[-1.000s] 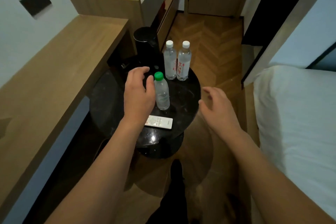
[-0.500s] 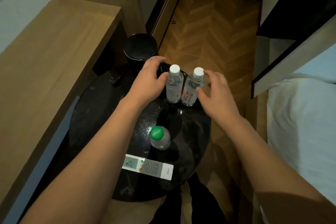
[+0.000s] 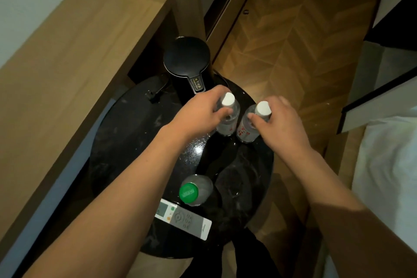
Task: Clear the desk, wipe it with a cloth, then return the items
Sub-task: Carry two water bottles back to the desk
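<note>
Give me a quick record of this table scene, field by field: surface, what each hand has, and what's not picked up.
surface: round black table
left hand: grips white-capped bottle
right hand: grips second white-capped bottle
not picked up: green-capped bottle, remote, black kettle
cloth: none in view

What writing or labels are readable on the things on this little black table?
None reads clearly.
Kettle handle sticker: too small.
Green bottle cap: embossed characters, blurred.
Two white-capped bottles, one in the left hand, one in the right hand: red label print, unreadable.
Remote control: small logo and screen, too blurred.
</note>
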`<act>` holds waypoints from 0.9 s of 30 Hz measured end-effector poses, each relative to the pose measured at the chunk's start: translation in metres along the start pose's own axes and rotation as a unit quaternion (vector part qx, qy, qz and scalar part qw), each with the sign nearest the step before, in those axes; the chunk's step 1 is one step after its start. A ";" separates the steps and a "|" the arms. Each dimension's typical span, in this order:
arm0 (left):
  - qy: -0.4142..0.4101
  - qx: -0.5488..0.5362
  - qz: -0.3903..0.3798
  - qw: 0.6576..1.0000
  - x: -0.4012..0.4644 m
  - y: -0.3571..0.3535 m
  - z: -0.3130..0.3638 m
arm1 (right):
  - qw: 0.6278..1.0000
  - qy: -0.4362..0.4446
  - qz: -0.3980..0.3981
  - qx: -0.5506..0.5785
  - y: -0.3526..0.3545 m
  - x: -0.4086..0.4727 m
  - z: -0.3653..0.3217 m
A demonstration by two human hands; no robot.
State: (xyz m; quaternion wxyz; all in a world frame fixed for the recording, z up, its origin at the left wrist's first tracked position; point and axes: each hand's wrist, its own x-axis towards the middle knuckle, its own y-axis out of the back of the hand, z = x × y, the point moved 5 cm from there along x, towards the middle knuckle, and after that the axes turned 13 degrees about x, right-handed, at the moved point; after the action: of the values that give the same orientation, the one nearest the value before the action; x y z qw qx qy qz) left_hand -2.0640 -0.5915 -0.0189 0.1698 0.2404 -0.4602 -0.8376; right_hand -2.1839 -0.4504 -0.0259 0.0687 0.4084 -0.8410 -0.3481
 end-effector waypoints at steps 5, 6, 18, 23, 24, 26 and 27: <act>0.064 -0.085 0.083 0.991 -0.041 0.028 -0.014 | 0.998 0.060 -0.001 0.005 0.011 -0.009 -0.029; 0.076 -0.101 0.108 0.986 -0.054 0.035 -0.017 | 0.997 0.078 0.000 0.010 0.015 -0.011 -0.039; 0.230 -0.133 0.341 0.902 -0.226 0.112 -0.041 | 0.926 0.365 -0.091 0.034 -0.006 -0.055 -0.199; 0.305 -0.114 0.436 0.839 -0.310 0.122 -0.056 | 0.892 0.426 -0.146 0.038 -0.046 -0.089 -0.253; 0.325 -0.117 0.452 0.822 -0.335 0.119 -0.060 | 0.881 0.442 -0.166 0.037 -0.062 -0.104 -0.264; 0.360 -0.124 0.477 0.792 -0.381 0.112 -0.070 | 0.859 0.468 -0.204 0.037 -0.091 -0.136 -0.285; 0.376 -0.123 0.488 0.778 -0.405 0.108 -0.073 | 0.847 0.480 -0.225 0.038 -0.106 -0.154 -0.294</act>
State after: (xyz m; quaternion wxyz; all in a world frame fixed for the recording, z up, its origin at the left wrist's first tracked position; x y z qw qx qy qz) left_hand -1.6812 -0.4929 0.1391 0.7433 0.2567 -0.3083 -0.5353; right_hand -1.8979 -0.5379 0.1518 0.3677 0.7051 -0.6007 -0.0826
